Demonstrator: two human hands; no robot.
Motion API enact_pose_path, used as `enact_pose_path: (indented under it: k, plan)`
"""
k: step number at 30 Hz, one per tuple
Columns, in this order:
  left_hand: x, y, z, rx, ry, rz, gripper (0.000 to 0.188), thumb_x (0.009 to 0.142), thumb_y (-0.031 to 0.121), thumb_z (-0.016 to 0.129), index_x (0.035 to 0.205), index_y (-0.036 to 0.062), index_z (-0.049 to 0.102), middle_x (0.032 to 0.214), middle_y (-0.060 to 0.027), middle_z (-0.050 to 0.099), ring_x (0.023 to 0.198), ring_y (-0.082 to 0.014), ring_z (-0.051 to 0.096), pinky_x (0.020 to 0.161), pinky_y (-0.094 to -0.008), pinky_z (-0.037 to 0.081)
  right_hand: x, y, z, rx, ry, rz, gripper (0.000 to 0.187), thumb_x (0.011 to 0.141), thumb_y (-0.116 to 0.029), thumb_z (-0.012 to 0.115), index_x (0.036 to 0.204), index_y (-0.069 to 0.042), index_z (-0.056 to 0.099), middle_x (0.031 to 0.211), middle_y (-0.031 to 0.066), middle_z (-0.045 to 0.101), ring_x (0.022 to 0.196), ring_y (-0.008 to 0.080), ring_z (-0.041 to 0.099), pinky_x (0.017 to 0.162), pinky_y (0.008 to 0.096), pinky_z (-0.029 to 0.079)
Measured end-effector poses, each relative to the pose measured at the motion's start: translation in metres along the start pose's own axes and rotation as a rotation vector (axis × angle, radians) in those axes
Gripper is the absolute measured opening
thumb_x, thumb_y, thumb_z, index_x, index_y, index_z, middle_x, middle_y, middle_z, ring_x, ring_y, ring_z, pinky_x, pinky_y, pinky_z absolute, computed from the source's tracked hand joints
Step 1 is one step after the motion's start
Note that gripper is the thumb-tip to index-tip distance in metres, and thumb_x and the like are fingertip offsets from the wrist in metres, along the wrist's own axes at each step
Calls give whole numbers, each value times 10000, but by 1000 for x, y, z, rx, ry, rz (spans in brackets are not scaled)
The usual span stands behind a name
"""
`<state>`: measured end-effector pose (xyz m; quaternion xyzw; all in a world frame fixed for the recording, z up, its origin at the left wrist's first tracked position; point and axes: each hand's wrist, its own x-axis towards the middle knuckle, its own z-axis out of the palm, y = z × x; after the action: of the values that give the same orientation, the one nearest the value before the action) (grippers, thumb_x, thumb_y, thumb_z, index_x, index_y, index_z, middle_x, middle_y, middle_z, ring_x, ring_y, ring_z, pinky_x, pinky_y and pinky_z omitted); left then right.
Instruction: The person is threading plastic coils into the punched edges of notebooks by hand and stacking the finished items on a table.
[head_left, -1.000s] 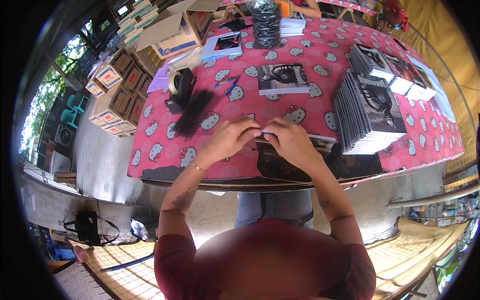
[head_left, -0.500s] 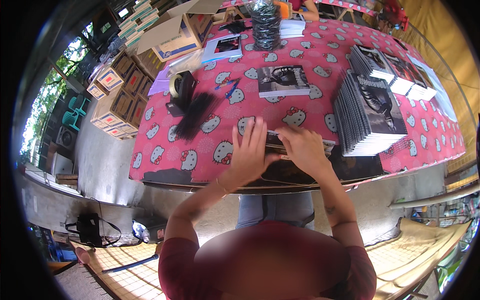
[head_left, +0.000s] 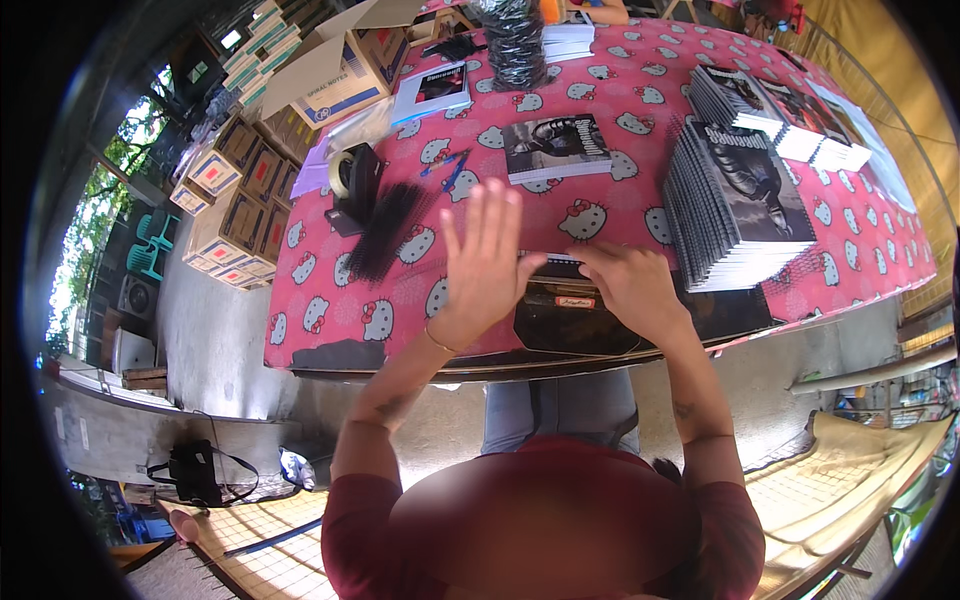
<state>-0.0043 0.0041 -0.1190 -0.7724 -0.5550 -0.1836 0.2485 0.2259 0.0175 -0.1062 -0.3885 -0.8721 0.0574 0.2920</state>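
Observation:
My left hand is raised over the near edge of the table, fingers stretched out and slightly apart, holding nothing. Its thumb tip is beside a notebook's dark edge with a row of small white marks. My right hand bends over that edge, finger and thumb closed on it, and hides most of the notebook. Below the hands, a flat black thing with a small pale label lies at the table's front. Right of my right hand stands a tall stack of spiral notebooks with dark illustrated covers.
One notebook lies farther back on the pink patterned tablecloth. Black spiral coils, a tape dispenser and blue pens are at left. More notebooks stand back right; cardboard boxes are beyond the table's left side.
My left hand has lifted off the notebook and opened upright. My right hand stays near the same edge, moved slightly right, and more of the flat black thing below shows.

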Motion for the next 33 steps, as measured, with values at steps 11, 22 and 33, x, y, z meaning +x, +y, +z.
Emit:
enact_pose_path:
  k: [11, 22, 33]
  plan:
    - [-48, 40, 5, -224, -351, 267, 769, 1005, 468, 499, 1497, -102, 341, 1572, -309, 326, 1505, -427, 262, 1195, -628, 148, 2, 13, 0, 48, 22, -8, 204, 901, -182, 661, 1093, -138, 714, 898, 75, 736, 784, 297, 706, 690, 447, 542]
    - [-9, 45, 8, -192, -44, 176, 802, 964, 518, 543, 1486, -69, 386, 1562, -288, 356, 1489, -410, 301, 1177, -630, 185, -40, 51, 6, 970, 186, 285, 441, 833, -57, 808, 1246, -19, 658, 1077, 99, 735, 986, 156, 687, 857, 295, 533]
    - [20, 32, 8, -58, -31, 174, 831, 915, 538, 598, 1482, -42, 418, 1566, -257, 369, 1487, -378, 319, 1183, -608, 190, -32, 37, 44, 1002, 253, 366, 228, 876, -59, 783, 1096, -17, 744, 904, 20, 740, 790, 37, 601, 719, 226, 497]
